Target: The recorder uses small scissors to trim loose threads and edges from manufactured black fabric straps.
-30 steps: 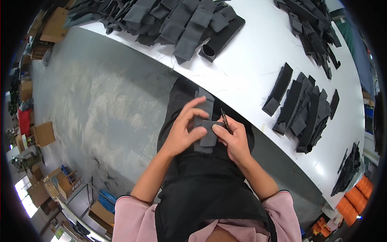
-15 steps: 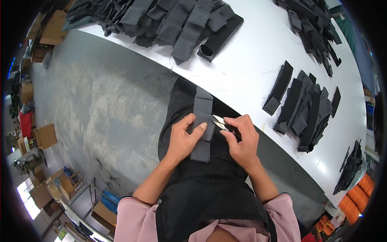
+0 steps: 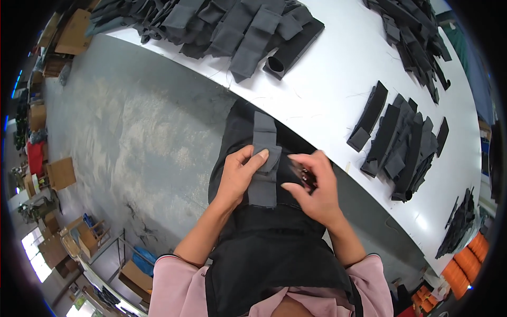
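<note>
A grey fabric strip (image 3: 263, 191) lies lengthwise over my lap on the black apron (image 3: 264, 238). My left hand (image 3: 238, 173) pinches a folded flap at its middle between thumb and forefinger. Just to the right of the strip, apart from it, my right hand (image 3: 320, 187) holds a pair of thread snips (image 3: 306, 177) within its curled fingers. Its thumb and forefinger are spread, and the blades look blurred and partly hidden by the hand.
The white table (image 3: 317, 100) runs diagonally beyond my lap. A big heap of grey strips (image 3: 248, 31) lies at its far left, a smaller pile (image 3: 404, 142) to the right. Cardboard boxes (image 3: 62, 173) and orange spools (image 3: 465, 264) stand around.
The snips have turned back from the strip into my right palm, and that thumb and forefinger have spread. My left thumb has shifted up slightly, folding the flap.
</note>
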Available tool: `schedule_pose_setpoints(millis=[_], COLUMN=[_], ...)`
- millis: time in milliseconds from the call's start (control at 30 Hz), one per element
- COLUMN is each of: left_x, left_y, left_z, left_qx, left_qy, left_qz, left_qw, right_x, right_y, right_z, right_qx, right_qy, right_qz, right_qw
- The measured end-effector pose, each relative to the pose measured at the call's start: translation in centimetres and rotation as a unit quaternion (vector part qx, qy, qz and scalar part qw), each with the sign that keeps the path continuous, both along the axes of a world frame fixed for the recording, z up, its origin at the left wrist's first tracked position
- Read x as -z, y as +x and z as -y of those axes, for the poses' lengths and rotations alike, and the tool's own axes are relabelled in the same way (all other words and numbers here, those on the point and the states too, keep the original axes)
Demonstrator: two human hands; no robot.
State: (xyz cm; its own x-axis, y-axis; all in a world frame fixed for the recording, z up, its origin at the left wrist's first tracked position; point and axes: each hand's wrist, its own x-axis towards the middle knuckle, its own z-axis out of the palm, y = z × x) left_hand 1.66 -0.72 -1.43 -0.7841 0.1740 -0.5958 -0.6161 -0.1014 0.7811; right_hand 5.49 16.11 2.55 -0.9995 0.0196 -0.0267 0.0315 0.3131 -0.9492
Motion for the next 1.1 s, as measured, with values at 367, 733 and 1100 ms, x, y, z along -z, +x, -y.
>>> schedule_pose_setpoints(millis=[367, 733, 1100], left_x=[0.0, 0.5, 1.3], left_y=[0.3, -0.3, 0.2], left_z=[0.5, 0.2, 0.4], left_qx=[0.058, -0.039, 0.004], left_qy=[0.067, 0.055, -0.067], left_qz=[0.042, -0.029, -0.070], left_qw=[0.995, 0.997, 0.995], right_x=[5.3, 1.7, 1.0], right_y=[-4.0, 1.4, 0.8], right_z=[1.7, -0.8, -1.0], right_qx=[0.085, 0.007, -0.063], right_qy=[-0.374, 0.139, 0.198], right_qz=[0.296, -0.072, -0.085], right_qw=[0.875, 0.988, 0.974])
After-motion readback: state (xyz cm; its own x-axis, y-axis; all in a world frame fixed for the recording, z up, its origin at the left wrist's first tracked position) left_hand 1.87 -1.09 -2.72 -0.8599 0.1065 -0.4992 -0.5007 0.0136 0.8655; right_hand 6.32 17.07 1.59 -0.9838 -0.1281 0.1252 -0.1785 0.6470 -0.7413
